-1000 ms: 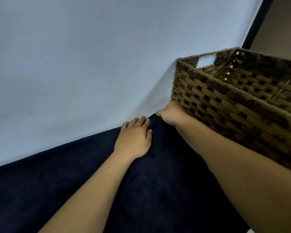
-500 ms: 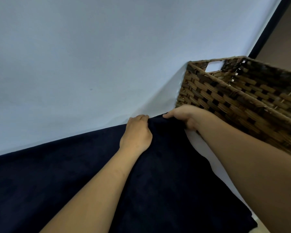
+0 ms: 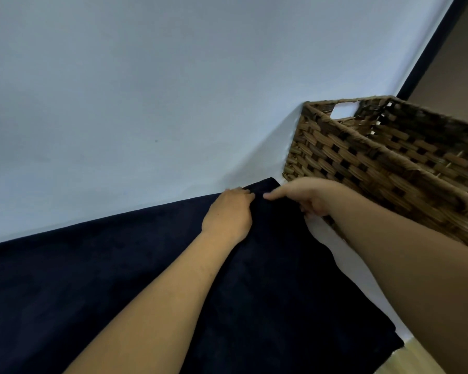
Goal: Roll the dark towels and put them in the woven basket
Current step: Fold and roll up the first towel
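Beside the woven basket (image 3: 389, 163), left hand (image 3: 227, 214) and right hand (image 3: 305, 197), close together, grip the navy towel (image 3: 254, 292) at its far edge; uneven pulling could skew the roll.

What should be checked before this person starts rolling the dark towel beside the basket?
1. Towel lies flat on the white surface: ok.
2. Left hand has the far edge, fingers curled over it: ok.
3. Right hand has a firm grip on the corner: cannot tell; one digit lies on top, the others curl at the side edge.
4. Basket stands upright, top open: ok.
5. Room inside the basket: cannot tell; the interior is mostly hidden.
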